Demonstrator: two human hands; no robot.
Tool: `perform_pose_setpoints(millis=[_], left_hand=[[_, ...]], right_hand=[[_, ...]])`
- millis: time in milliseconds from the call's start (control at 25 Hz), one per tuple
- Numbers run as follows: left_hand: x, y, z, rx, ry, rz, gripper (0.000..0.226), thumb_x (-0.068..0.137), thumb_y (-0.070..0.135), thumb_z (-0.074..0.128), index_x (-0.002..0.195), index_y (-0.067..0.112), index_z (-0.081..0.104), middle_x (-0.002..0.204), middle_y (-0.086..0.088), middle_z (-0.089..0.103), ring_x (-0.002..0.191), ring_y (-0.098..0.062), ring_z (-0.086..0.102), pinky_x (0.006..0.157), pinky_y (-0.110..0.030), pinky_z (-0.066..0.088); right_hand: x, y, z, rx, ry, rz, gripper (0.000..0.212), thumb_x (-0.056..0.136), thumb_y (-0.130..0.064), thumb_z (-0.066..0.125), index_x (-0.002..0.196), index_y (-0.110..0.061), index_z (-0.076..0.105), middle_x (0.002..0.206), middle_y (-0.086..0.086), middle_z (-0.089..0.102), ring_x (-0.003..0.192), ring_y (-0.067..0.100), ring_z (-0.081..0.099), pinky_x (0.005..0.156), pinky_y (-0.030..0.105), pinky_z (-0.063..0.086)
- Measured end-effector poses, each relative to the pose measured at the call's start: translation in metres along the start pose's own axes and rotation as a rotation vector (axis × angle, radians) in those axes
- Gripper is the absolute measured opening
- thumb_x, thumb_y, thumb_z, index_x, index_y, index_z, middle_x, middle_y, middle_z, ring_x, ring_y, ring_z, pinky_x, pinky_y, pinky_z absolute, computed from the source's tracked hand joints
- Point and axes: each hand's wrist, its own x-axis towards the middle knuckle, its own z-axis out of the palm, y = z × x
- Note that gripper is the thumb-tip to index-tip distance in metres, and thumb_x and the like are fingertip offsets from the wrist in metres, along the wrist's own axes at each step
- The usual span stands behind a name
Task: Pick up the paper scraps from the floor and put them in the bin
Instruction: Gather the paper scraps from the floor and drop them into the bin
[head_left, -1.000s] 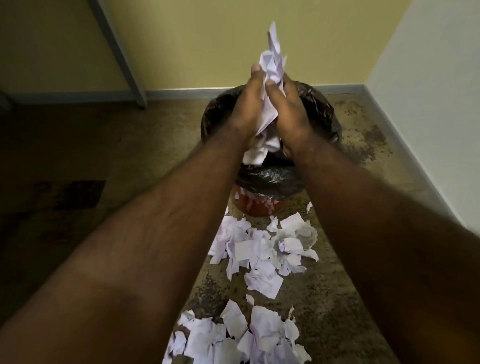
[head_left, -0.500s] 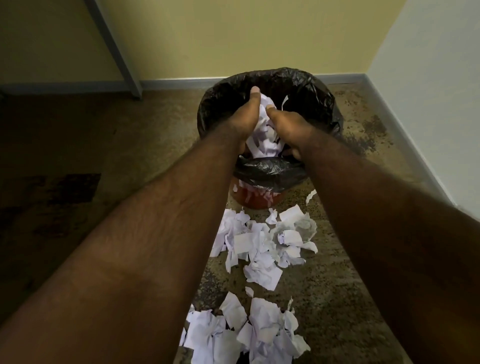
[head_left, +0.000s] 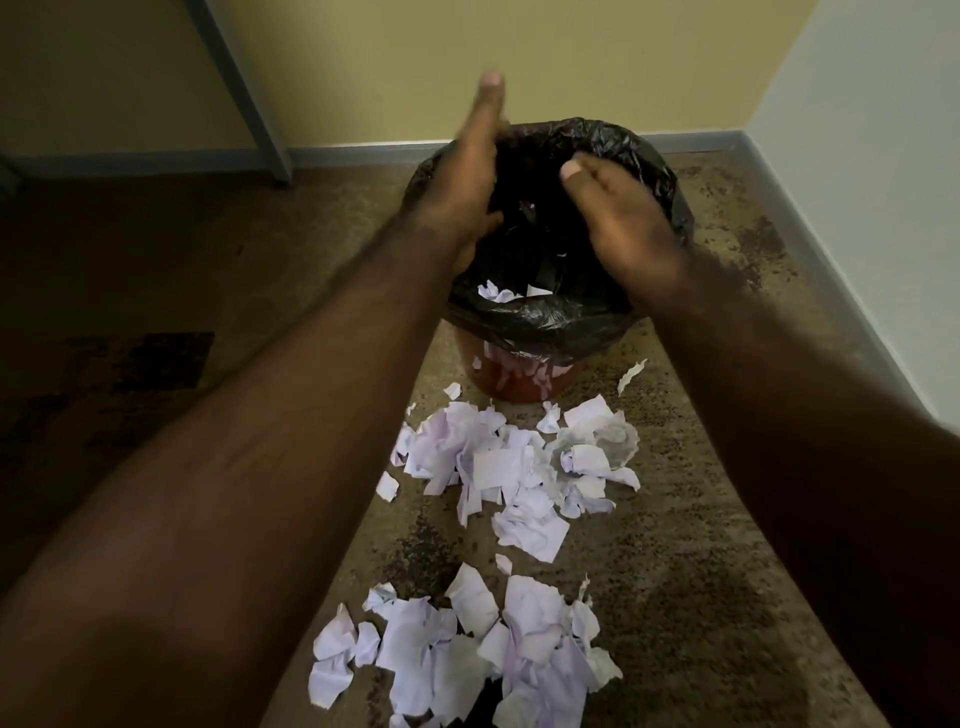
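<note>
Change: bundle held a second ago had dropped into the bin (head_left: 545, 317).
Grip: left hand (head_left: 462, 192) and right hand (head_left: 618, 223) released, empty.
Remaining: paper scraps (head_left: 509, 483) lay on the floor (head_left: 701, 571), near side.

White scraps (head_left: 519, 478) – before bin (head_left: 540, 322)

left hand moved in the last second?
Yes. The left hand let go of its paper and drew apart from the right hand, above the bin.
</note>
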Motion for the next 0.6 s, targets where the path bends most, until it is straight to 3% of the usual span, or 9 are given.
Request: perform_pose_setpoints(millis=[80,160,240,320,360,480,520,600], left_hand=[[-0.011,0.006,-0.028,-0.128,0.105,0.161,0.063,0.100,0.057,0.023,0.133,0.015,0.056,0.144,-0.008,0.051,0.129,-0.026,0.049,0.104,-0.046,0.045],[-0.026,-0.001,-0.068,-0.301,0.336,0.289,0.053,0.102,0.048,0.030,0.102,0.011,0.068,0.110,-0.005,0.069,0.103,-0.022,0.064,0.084,-0.037,0.057],[-0.036,-0.029,-0.115,-0.352,0.601,0.306,0.040,0.099,0.043,0.041,0.080,0.018,0.066,0.081,-0.001,0.068,0.079,-0.020,0.065,0.062,-0.032,0.054],[-0.040,-0.072,-0.154,-0.267,0.738,0.216,0.030,0.096,0.040,0.047,0.077,0.023,0.063,0.075,0.004,0.064,0.068,-0.013,0.061,0.056,-0.028,0.048],[-0.038,-0.096,-0.168,-0.205,0.748,0.151,0.025,0.095,0.039,0.048,0.081,0.025,0.062,0.079,0.007,0.063,0.068,-0.009,0.060,0.058,-0.028,0.047],[-0.039,-0.164,-0.186,0.116,0.591,-0.115,0.020,0.096,0.042,0.052,0.104,0.027,0.062,0.098,0.007,0.062,0.089,-0.012,0.061,0.077,-0.032,0.049],[-0.039,-0.186,-0.186,0.235,0.494,-0.186,0.025,0.098,0.037,0.051,0.114,0.021,0.061,0.104,0.002,0.062,0.096,-0.016,0.061,0.085,-0.034,0.048],[-0.035,-0.226,-0.185,0.427,0.323,-0.257,0.034,0.101,0.021,0.050,0.129,0.002,0.055,0.125,-0.016,0.061,0.117,-0.030,0.057,0.100,-0.036,0.040]], right_hand=[[-0.019,0.002,-0.021,0.172,0.190,-0.167,0.041,0.102,-0.028,0.049,0.141,-0.016,0.049,0.141,0.002,0.054,0.127,0.008,0.052,0.100,0.017,0.046],[-0.044,0.021,-0.043,0.275,0.482,-0.256,0.035,0.100,-0.019,0.050,0.132,-0.007,0.055,0.128,0.004,0.061,0.120,0.011,0.058,0.098,0.021,0.050],[-0.066,0.061,-0.059,0.285,0.737,-0.176,0.034,0.099,-0.017,0.047,0.127,-0.001,0.056,0.119,0.008,0.063,0.113,0.018,0.061,0.097,0.031,0.052],[-0.085,0.111,-0.064,0.214,0.808,-0.004,0.036,0.100,-0.022,0.046,0.127,0.000,0.055,0.118,0.010,0.062,0.107,0.016,0.060,0.096,0.034,0.052],[-0.094,0.139,-0.062,0.148,0.735,0.100,0.036,0.101,-0.024,0.045,0.128,-0.002,0.055,0.119,0.011,0.061,0.105,0.016,0.060,0.093,0.034,0.054],[-0.116,0.216,-0.043,-0.134,0.217,0.413,0.044,0.101,-0.032,0.050,0.138,-0.007,0.047,0.132,0.022,0.056,0.115,0.034,0.057,0.097,0.050,0.051],[-0.118,0.234,-0.034,-0.199,0.057,0.489,0.050,0.100,-0.032,0.054,0.144,-0.009,0.043,0.133,0.020,0.057,0.115,0.036,0.058,0.096,0.049,0.050],[-0.118,0.250,-0.016,-0.238,-0.114,0.583,0.065,0.093,-0.038,0.064,0.145,-0.007,0.040,0.115,0.012,0.062,0.099,0.033,0.063,0.087,0.045,0.053]])
